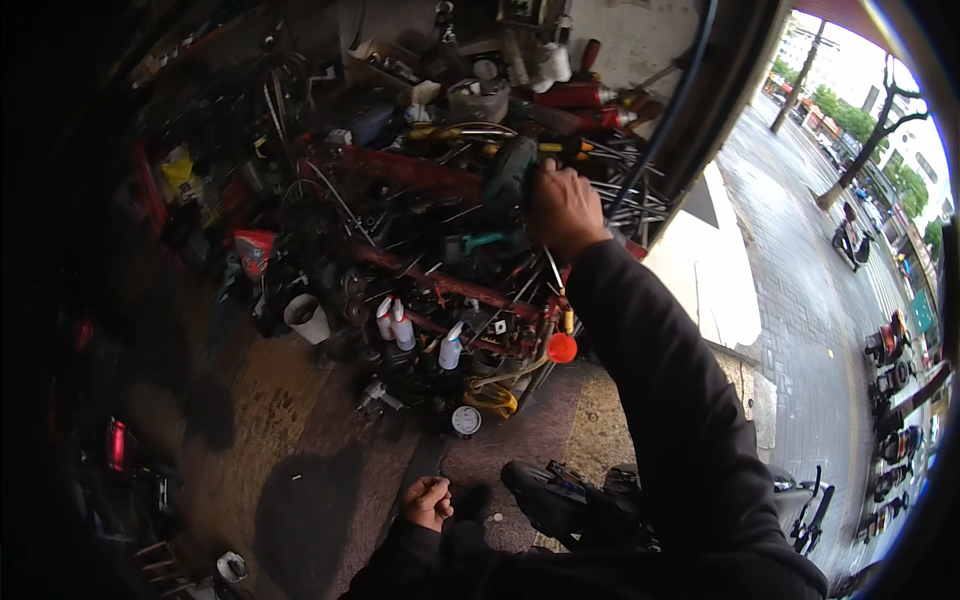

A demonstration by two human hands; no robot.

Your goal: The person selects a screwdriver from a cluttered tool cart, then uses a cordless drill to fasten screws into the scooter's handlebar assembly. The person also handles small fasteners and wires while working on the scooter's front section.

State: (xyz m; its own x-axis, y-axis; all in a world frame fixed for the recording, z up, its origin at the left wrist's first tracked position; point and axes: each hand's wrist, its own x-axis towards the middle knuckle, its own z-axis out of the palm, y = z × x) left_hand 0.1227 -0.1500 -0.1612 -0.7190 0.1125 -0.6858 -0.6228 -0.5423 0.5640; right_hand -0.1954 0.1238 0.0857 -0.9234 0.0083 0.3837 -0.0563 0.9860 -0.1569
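My right hand [565, 208] is stretched forward over a cluttered tool rack, its fingers curled round a dark green power tool [511, 172]. The tool is blurred and partly hidden by the hand, so its exact kind does not show. Beneath it lie many screwdrivers, rods and loose tools on red metal shelves [410, 172]. Low in front of my body, my left hand [428, 502] is closed in a fist above the floor. Whatever it may hold is hidden by the fingers.
Spray bottles [402, 326], a white cup [307, 318], a round gauge [466, 421] and an orange-red round thing [561, 348] line the rack's lower front. Below my right arm stands a dark scooter [560, 500]. A paved street [770, 270] with parked scooters lies to the right.
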